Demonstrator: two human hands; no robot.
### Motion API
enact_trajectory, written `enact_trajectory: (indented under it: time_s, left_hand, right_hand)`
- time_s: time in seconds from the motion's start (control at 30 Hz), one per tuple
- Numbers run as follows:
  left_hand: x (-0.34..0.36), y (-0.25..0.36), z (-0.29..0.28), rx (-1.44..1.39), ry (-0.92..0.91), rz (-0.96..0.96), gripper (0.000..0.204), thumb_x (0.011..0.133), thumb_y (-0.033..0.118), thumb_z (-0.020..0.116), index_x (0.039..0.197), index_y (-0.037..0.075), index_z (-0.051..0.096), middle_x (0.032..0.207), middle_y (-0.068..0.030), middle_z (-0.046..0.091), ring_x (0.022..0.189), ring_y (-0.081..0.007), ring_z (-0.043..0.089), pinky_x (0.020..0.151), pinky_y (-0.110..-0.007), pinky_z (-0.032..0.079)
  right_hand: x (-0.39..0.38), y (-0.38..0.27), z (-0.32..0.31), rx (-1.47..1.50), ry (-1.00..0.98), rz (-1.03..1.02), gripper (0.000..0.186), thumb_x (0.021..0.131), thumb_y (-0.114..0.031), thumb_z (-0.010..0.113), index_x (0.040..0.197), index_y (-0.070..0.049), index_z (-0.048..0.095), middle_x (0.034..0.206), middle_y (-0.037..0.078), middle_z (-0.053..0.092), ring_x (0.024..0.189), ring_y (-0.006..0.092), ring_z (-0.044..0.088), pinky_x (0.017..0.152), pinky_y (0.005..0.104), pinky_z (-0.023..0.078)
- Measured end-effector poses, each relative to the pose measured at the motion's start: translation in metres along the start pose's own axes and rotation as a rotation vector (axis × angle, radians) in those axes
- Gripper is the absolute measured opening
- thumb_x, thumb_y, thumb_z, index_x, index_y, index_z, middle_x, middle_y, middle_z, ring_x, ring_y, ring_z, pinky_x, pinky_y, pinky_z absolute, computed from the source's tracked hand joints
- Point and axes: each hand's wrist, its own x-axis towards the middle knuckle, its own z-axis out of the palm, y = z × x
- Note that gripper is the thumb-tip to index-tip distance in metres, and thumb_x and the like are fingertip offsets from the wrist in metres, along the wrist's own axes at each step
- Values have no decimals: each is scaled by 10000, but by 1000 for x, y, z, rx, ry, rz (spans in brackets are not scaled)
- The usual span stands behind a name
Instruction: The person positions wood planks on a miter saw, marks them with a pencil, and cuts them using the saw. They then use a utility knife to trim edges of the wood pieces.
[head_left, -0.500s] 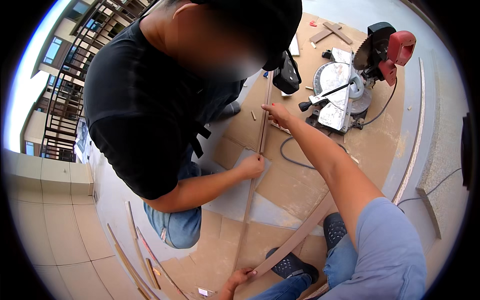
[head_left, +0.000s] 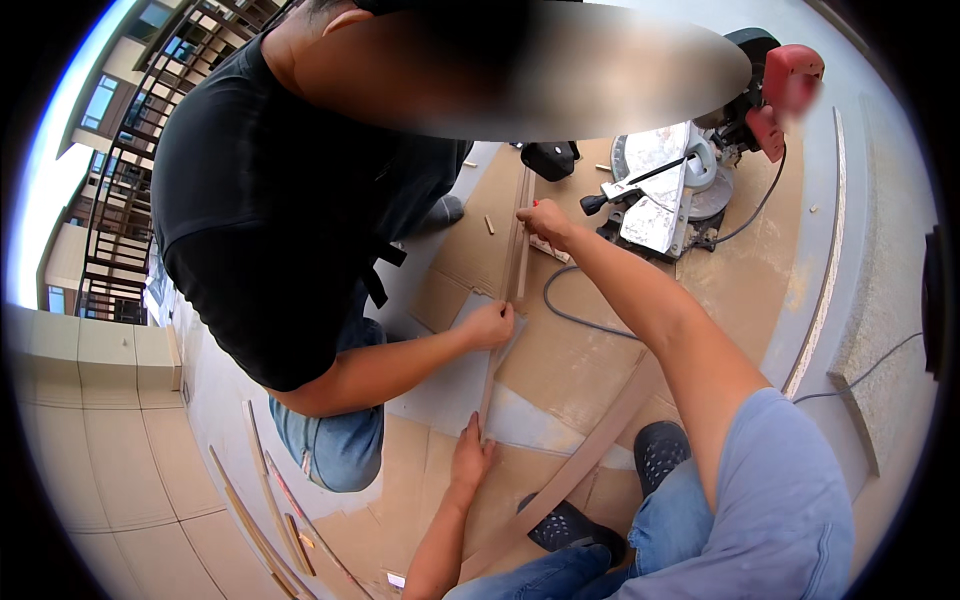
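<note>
A long narrow brown strip (head_left: pixel 519 265) runs lengthwise over the cardboard in front of me. My left hand (head_left: pixel 470 458) is closed around its near part, fingers along one side and thumb on the other. Farther up, my right hand (head_left: pixel 550 223) is closed in a pinch at the strip; a bit of red shows at its fingertips, too small to name. Between my hands, a co-worker's hand (head_left: pixel 488 325) rests at the strip with curled fingers. A wider brown board (head_left: pixel 600 440) slants across the cardboard by my shoes, touched by neither hand.
A mitre saw (head_left: pixel 665 200) with a red handle stands at the far right, its cable (head_left: pixel 590 322) looping toward the strip. The co-worker (head_left: pixel 260 240) in a black shirt crouches close on the left. Several thin strips (head_left: pixel 262 490) lie at lower left; a long pale strip (head_left: pixel 825 270) lies right.
My left hand has let go of the wider board and moved up to the narrow strip. My right hand stays near the strip's far part. The co-worker's head has shifted right.
</note>
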Motion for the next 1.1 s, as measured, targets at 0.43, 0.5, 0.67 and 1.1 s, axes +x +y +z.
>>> enact_trajectory:
  time_s: [0.43,0.5,0.67,1.1]
  left_hand:
    - [-35,-39,4,-37,-45,-56,338,933,15,544,1269,-12,512,1191,-315,598,1109,-517,573,944,-546,488]
    - [-48,-43,5,16,-93,-149,268,921,5,546,1188,-12,523,1170,-308,595,1073,-522,576,900,-559,501]
    - [-101,-84,-1,78,-41,-197,179,893,-8,559,1067,-8,516,1040,-306,619,988,-529,597,828,-584,503]
    - [-150,-119,9,322,-95,-368,129,939,52,483,995,35,598,1007,-235,673,937,-468,654,808,-547,530]
  right_hand:
    - [-227,-69,-114,-836,16,-27,342,870,-205,606,1057,80,580,877,277,684,844,404,703,808,488,539]
    - [-260,-74,-143,-1031,-13,-38,289,881,-190,608,1036,53,578,859,273,680,851,437,686,793,514,528]
    - [-327,-74,-186,-1276,-84,-101,137,862,-106,614,928,10,584,815,242,665,829,459,651,759,538,509]
    - [-251,-113,-177,-1654,-599,-994,89,818,-189,722,833,-101,725,843,9,591,952,228,563,817,368,505]
